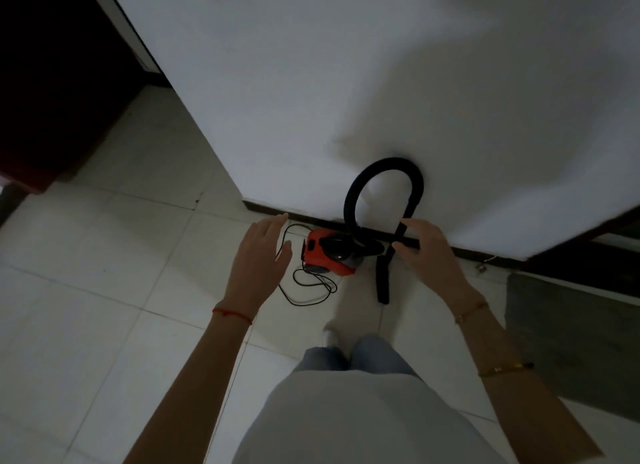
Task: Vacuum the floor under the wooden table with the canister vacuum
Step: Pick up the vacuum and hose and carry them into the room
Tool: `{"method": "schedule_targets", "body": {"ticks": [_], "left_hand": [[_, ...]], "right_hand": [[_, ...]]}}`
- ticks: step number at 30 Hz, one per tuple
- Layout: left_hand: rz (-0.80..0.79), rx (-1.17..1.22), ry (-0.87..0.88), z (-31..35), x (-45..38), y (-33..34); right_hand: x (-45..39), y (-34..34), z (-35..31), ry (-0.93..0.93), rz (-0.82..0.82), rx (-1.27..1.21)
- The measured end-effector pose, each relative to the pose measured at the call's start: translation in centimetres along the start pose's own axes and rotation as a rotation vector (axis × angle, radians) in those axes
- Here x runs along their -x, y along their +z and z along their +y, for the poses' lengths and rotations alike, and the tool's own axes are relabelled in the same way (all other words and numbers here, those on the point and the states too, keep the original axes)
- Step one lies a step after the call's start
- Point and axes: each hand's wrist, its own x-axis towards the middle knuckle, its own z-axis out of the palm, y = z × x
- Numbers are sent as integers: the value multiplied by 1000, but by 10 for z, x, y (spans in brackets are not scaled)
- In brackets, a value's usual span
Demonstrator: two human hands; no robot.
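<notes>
Red-and-black canister vacuum (pixel 329 255) sits on pale tiled floor (pixel 104 255) by the far wall, its black hose (pixel 382 186) looping up, both hands spread and empty: left hand (pixel 259 255), right hand (pixel 429 252).

No legible text, label, brand, number or sign is found anywhere in the frame. The red canister vacuum (pixel 329 252) at centre carries dark patches on its housing, but in the dim light nothing on them resolves into readable characters.

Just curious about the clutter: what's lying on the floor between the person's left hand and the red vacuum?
In the head view, a loose black power cord loops on the white tiles between the left hand and the red vacuum.
</notes>
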Motion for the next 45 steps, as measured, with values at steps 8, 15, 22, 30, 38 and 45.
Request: {"method": "schedule_targets", "body": {"ticks": [8, 15, 22, 30, 38, 45], "left_hand": [[-27, 33, -28, -24, -31, 28], [-45, 31, -27, -42, -57, 83], [-70, 21, -12, -83, -77, 182], [-108, 7, 0, -165, -73, 334], [-83, -8, 44, -241, -60, 487], [-64, 1, 70, -277, -61, 570]], "right_hand": [[-29, 17, 26, 72, 47, -7], [-62, 44, 70, 61, 35, 17], [-93, 100, 140, 62, 90, 21], [-122, 225, 251, 57, 109, 74], [-155, 344, 350, -32, 147, 110], [-182, 391, 390, -129, 262, 109]]}}
